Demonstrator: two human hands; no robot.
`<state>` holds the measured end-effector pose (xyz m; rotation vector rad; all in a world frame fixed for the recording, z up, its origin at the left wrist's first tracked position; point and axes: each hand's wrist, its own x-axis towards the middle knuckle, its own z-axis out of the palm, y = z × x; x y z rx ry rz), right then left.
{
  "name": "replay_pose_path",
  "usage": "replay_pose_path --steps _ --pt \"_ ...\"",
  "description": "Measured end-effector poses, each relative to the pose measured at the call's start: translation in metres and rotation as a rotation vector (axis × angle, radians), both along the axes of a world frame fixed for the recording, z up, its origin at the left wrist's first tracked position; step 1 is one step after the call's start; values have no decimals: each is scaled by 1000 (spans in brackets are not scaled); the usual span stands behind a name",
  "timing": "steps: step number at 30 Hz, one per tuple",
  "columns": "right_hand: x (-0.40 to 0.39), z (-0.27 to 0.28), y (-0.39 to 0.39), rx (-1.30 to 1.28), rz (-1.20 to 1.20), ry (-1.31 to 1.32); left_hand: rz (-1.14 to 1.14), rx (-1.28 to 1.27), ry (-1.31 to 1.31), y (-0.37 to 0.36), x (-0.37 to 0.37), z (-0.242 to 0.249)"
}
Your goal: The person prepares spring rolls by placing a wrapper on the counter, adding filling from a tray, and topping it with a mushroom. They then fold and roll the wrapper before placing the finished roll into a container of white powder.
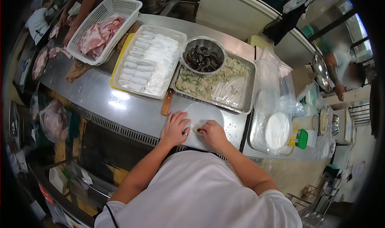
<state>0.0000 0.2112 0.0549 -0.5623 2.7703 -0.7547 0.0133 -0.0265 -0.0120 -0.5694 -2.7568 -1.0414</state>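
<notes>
Near the front edge of the steel table, my left hand [175, 128] lies over a thin round wrapper [206, 111] with its fingers spread. Just right of it, the fingers of my right hand [212, 133] are pinched on a small lump of filling [197, 129] with something dark in it. Beyond my hands stands a metal tray of green-flecked filling [196, 81], with a steel colander of dark pieces [205, 55] on its back left part. A wooden-handled tool [167, 103] lies between the trays.
Rolled white pieces [136, 69] lie in a powdered tray [162, 92] at left. Farther left, a white basket [134, 7] holds raw meat [100, 35]. At right are stacked white wrappers [277, 129] and a green-lidded container [301, 139]. Other people are at back left and right.
</notes>
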Motion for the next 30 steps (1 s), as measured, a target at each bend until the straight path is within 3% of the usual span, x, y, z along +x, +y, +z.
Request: replay_pose_path --steps 4,6,7,9,13,17,21,25,28,30 --pt "8 -8 1 -4 -40 87 -13 4 11 -1 -1 -1" --pt "12 -5 6 -28 -92 106 103 210 -47 3 -3 -4" --pt "14 -4 12 -22 -213 143 159 315 -77 6 -4 -5" --pt "14 -5 29 -7 -454 215 247 153 -38 13 -12 -1" --pt "1 -18 58 -41 -809 -215 267 -67 -154 20 -30 13" --pt "4 -43 61 -65 -775 -292 198 -49 -265 13 -40 6" --pt "19 -32 50 -608 -962 -433 286 35 -351 15 -36 8" --pt "35 -7 41 -593 -960 -604 173 -78 -448 10 -35 17" --pt "49 -25 44 -405 -843 -553 183 -17 -328 9 -27 15" --pt "54 -26 44 -374 -840 -544 265 206 -466 10 -19 14"
